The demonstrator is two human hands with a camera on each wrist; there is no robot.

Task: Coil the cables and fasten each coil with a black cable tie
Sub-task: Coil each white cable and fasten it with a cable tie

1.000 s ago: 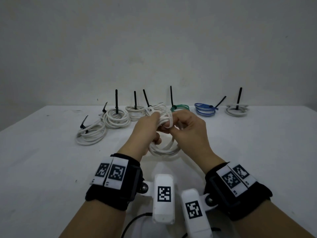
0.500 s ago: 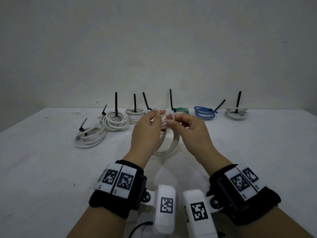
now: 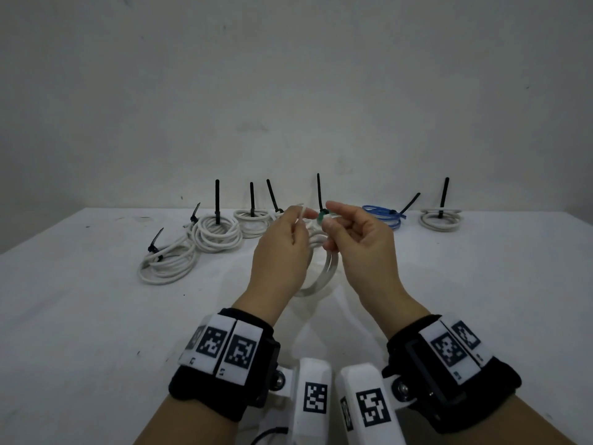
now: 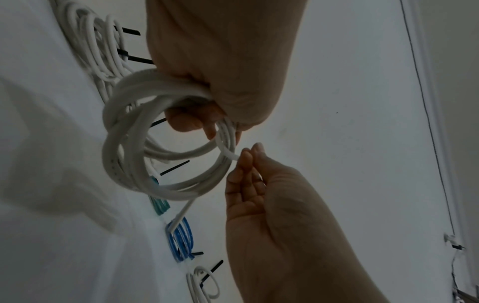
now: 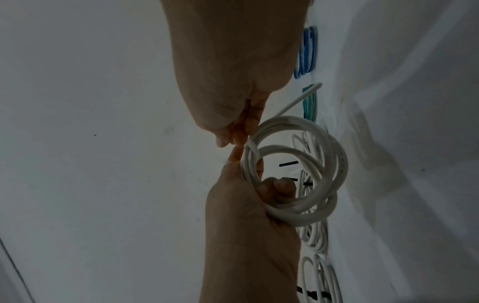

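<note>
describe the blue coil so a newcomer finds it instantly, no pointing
Look along the far edge of the white table, where tied coils sit in a row by the wall. The blue coil is second from the right end, a black tie slanting off it. It is the only blue one; its right neighbour is white.

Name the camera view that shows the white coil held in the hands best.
The left wrist view: the white coil shows as whole loops hanging from the left hand. The right wrist view shows it too, but darker. In the head view both hands hide most of it.
</note>
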